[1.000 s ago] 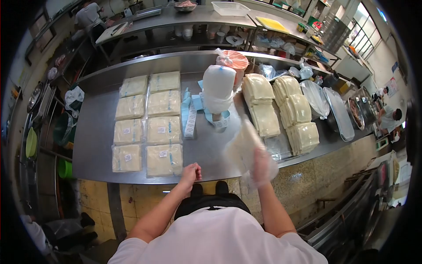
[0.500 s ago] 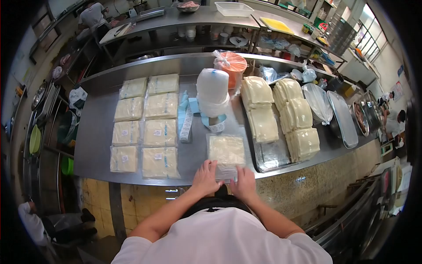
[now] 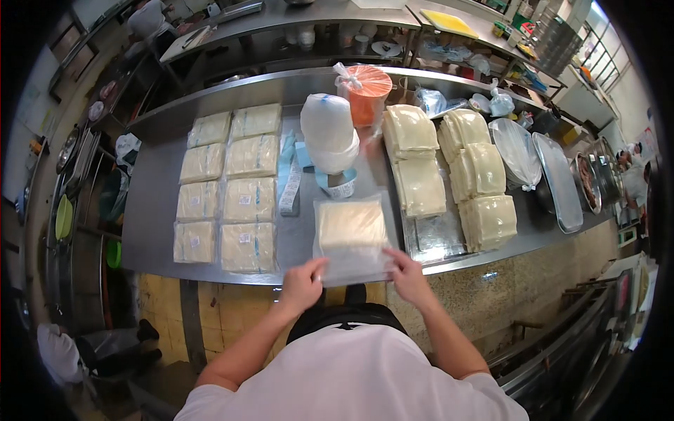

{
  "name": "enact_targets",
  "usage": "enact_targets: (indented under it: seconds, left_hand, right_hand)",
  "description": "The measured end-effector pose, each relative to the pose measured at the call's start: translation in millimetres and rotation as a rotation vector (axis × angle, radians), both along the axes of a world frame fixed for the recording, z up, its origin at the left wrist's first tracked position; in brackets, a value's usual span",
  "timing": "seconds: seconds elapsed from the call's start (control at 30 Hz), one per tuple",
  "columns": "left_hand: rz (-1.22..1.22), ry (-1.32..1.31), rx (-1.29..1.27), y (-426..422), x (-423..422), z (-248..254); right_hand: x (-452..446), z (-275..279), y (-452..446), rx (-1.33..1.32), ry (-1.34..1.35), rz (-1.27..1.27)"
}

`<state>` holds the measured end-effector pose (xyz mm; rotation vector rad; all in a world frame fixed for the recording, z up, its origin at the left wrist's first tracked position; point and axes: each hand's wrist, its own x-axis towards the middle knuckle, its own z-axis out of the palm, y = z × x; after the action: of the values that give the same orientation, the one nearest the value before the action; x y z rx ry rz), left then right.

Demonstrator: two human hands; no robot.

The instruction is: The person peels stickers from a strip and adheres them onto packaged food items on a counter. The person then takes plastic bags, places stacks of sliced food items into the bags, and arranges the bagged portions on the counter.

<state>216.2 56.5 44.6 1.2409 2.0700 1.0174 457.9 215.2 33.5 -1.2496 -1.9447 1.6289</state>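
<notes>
A clear plastic bag (image 3: 351,265) lies at the table's front edge with a stack of pale, square dough sheets (image 3: 351,224) inside it. Its loose near end is stretched flat between my hands. My left hand (image 3: 303,286) pinches the near left corner. At the near right corner, my right hand (image 3: 410,279) grips the plastic between thumb and fingers. Just beyond the bag are a strip of printed blue-and-white labels (image 3: 338,185) and a white roll of plastic bags (image 3: 328,133).
Bagged stacks of sheets (image 3: 249,203) stand in two columns on the left of the steel table (image 3: 151,217). Unwrapped stacks (image 3: 484,168) sit on a metal tray (image 3: 432,235) at right. An orange tub (image 3: 368,95) stands behind. Another person (image 3: 60,354) is at lower left.
My hands have moved apart, pulling the bag's near end out flat. Before, they were close together at the near edge of the stack, with the plastic gathered there.
</notes>
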Motion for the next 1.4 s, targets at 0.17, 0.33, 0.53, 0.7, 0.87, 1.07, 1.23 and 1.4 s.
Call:
enact_targets:
  seconds: [0.17,0.33,0.53,0.7,0.87,1.07,1.23,1.4]
  left_hand:
    - [0.209,-0.441,0.005,-53,38,-131]
    - [0.014,-0.574,0.275,15,44,-62]
    - [-0.465,0.53,-0.029,65,44,-77]
    - [-0.409,0.544,0.015,63,42,-83]
    - [-0.262,0.329,0.193,60,28,-105]
    - [0.219,-0.708,0.152,54,-43,-102]
    - [0.291,-1.766,0.418,13,-118,-45]
    - [0.35,-2.064,0.666,-23,-187,-28]
  right_hand:
    - [27,-104,-36,-0.205,0.005,-0.01]
    - [-21,-75,18,-0.487,0.382,-0.281]
    - [-52,-96,53,0.454,-0.271,-0.027]
    - [-65,-83,54,-0.219,-0.311,-0.037]
    - [-89,-30,32,-0.46,0.023,-0.022]
    - [-151,62,30,-0.283,0.25,0.127]
    - [-214,59,44,0.021,0.178,0.05]
    - [-262,43,-19,-0.734,0.243,0.016]
